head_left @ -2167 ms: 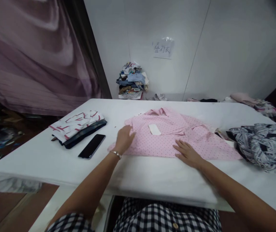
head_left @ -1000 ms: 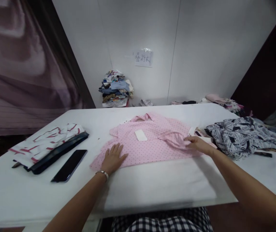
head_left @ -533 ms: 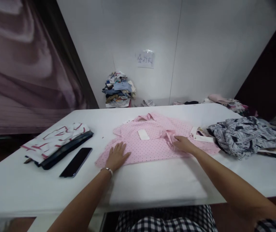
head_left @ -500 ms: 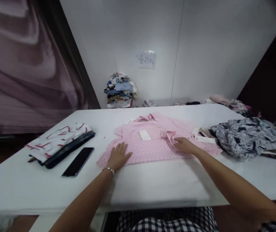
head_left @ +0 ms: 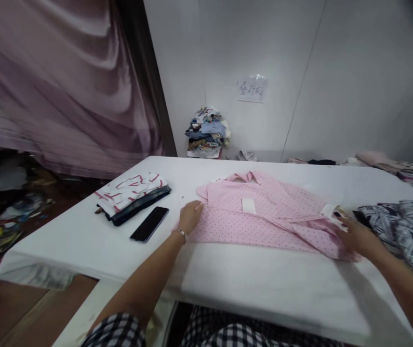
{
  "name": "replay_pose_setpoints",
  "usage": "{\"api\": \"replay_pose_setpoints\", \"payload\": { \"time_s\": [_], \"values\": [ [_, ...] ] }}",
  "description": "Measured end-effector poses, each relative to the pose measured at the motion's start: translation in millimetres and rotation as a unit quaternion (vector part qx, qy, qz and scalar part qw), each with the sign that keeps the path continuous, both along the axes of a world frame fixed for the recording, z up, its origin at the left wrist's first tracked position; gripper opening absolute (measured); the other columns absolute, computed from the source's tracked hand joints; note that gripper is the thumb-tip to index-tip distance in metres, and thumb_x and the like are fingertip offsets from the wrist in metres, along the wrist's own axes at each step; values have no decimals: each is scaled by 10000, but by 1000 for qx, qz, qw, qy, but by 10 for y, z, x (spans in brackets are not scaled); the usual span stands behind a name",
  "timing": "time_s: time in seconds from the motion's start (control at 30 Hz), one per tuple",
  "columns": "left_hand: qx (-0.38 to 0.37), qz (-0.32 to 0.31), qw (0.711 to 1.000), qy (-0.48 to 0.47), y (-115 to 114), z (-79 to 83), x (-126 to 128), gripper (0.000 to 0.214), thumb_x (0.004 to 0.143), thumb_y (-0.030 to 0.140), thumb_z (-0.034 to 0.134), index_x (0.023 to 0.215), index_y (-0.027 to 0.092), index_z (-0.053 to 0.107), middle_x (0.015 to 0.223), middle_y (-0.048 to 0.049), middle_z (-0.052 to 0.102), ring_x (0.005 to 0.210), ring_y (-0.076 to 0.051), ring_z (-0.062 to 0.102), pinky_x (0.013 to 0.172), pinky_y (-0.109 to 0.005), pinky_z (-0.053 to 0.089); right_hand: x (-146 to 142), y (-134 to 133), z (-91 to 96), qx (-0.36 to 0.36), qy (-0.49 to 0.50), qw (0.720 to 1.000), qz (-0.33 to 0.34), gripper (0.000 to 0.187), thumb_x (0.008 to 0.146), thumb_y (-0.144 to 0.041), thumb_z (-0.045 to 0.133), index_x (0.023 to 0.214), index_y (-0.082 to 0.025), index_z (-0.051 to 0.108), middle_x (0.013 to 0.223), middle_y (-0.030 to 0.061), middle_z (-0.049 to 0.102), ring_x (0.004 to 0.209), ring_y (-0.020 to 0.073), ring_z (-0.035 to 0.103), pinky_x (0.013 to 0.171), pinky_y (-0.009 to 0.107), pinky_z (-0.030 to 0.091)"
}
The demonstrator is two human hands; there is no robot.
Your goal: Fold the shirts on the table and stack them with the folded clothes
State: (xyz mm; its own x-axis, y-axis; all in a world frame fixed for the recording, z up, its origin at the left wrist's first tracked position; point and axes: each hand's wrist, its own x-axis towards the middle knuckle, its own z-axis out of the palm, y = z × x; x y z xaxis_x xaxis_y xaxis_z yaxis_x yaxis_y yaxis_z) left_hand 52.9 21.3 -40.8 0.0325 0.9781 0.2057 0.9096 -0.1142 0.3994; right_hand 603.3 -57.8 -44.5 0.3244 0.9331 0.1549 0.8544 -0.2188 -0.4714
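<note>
A pink dotted shirt (head_left: 228,226) lies spread on the white table in front of me, its collar toward the far side. A blank white card (head_left: 248,206) rests on it. My left hand (head_left: 191,217) is at the shirt's left edge, its fingers bent and closed on the cloth. At the right end, my right hand (head_left: 356,237) has its fingers closed on the shirt's edge, where the fabric is pulled into long creases. Just beyond those fingers lies a white strip (head_left: 327,210) with small dark bits, partly covered by the hand.
On the left are a folded white-and-red garment (head_left: 134,190) with dark cloth under it and a black phone (head_left: 150,224). A black-and-white printed garment (head_left: 405,231) lies at right. Piled clothes (head_left: 209,132) stand behind the white table (head_left: 249,284), below a paper sign (head_left: 252,89).
My right hand has moved right from the bunched fold to the shirt's right end, and that fold is now flattened. My left hand has gone from flat to bent at the left edge. The view has turned left.
</note>
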Motion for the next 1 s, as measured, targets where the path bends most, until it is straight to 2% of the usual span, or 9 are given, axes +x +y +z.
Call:
{"api": "replay_pose_setpoints", "payload": {
  "time_s": [0.1,0.2,0.3,0.4,0.53,0.67,0.73,0.9,1.0],
  "values": [
    [-42,74,994,67,191,88,-46,469,862,396,466,1229,123,570,1253,-152,589,1157,-296,519,932,-412,404,-504,40,126,75,-34,990,113,439,760,-463,530,1091,-196,640,1137,144,647,1015,342,611,848,488,490],
    [-80,82,987,115,233,91,18,325,837,300,499,1084,148,644,1139,-141,632,1075,-293,553,862,-399,421,-1215,66,198,39,29,971,235,422,862,-456,432,1172,-234,613,1264,86,591,1147,287,555,893,438,504],
    [8,65,991,113,96,54,77,244,869,223,446,977,192,663,1066,-94,643,1045,-239,547,882,-365,392,-1822,116,124,31,55,938,340,406,905,-435,391,1197,-255,607,1273,59,588,1183,259,534,971,439,467],
    [100,25,989,102,-97,9,30,233,894,229,440,965,225,662,1048,-67,639,1026,-210,540,901,-360,369,-2190,202,-37,40,43,915,399,447,926,-449,367,1289,-265,552,1340,52,537,1244,249,482,1040,446,410],
    [76,50,992,92,-185,-13,-127,239,900,252,447,937,225,682,1054,-62,641,1009,-216,541,878,-368,380,-2409,311,-275,23,-47,898,437,514,933,-491,355,1363,-242,486,1453,56,401,1368,275,308,1110,512,272],
    [80,60,992,80,-27,72,-143,281,907,294,431,904,212,700,1111,-76,631,1071,-230,520,904,-364,369,-2465,338,-424,-9,-98,891,443,531,957,-506,285,1395,-249,441,1507,37,290,1411,269,191,1123,528,205],
    [54,49,995,71,104,141,-63,309,911,311,410,887,205,699,1094,-84,641,1075,-233,524,926,-366,355,-2462,331,-446,-10,-104,890,443,535,961,-507,275,1403,-249,428,1513,33,274,1415,261,180,1128,518,198],
    [-131,47,990,15,429,246,261,343,872,427,453,842,168,676,947,-107,689,948,-249,605,905,-394,380,-2454,314,-426,9,-99,890,444,505,956,-491,314,1364,-249,487,1493,36,327,1402,247,229,1136,488,202],
    [-148,58,987,-7,562,251,441,248,797,373,579,813,137,656,957,-145,683,1016,-293,589,928,-422,369,-2463,310,-410,11,-98,891,442,501,951,-492,329,1355,-248,499,1485,36,346,1395,245,252,1134,485,212]
  ]
}}
